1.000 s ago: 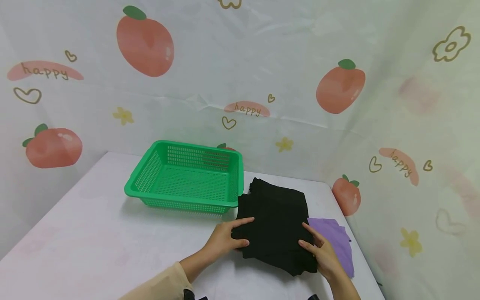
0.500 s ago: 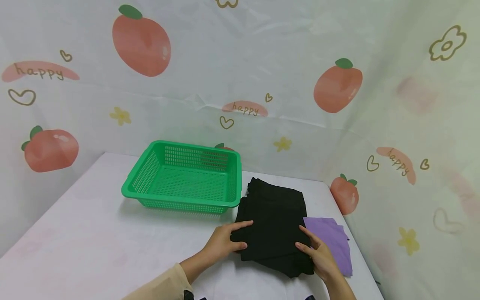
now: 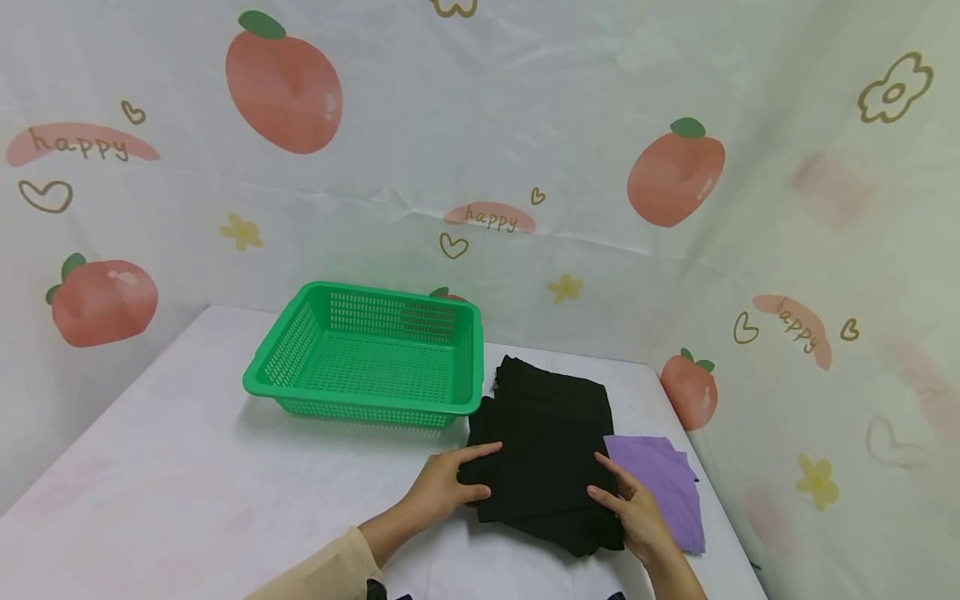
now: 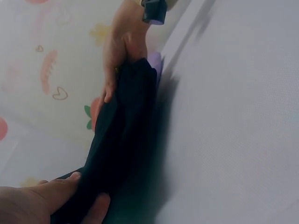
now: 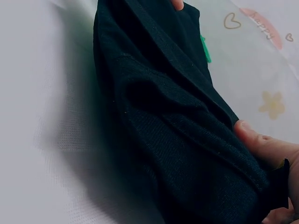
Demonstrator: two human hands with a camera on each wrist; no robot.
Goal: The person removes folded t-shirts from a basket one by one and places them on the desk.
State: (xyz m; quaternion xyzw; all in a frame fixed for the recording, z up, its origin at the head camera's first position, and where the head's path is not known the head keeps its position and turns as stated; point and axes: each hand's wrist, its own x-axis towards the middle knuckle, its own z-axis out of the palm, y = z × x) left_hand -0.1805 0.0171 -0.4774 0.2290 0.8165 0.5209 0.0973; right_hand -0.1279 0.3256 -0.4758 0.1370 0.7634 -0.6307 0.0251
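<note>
Item: black folded garment [image 3: 546,454], several layers thick, lying on the white table [image 3: 187,483] just right of the green basket [image 3: 367,354], its near left corner almost touching the basket's front right corner
Left hand [image 3: 444,487]: grips the garment's left edge, fingers [image 3: 480,452] laid over the top, thumb curled in at the edge; in the left wrist view the cloth [image 4: 121,140] sits pinched between thumb and fingers [image 4: 56,189], a hold that takes all the layers together
Right hand [image 3: 633,512]: holds the near right corner, fingers spread on top, thumb [image 5: 252,135] against the edge in the right wrist view, the fabric [image 5: 177,126] bunched in the grasp; how far the fingers reach beneath cannot be told
Reason for hold: a hand at each opposite side likely keeps the fold from slipping open
Purple cloth [image 3: 663,483]: flat on the table, right of the black garment and partly under its edge
Basket: open top, nothing seen inside
Backdrop [image 3: 525,167]: pale sheet printed with peaches and "happy"
</note>
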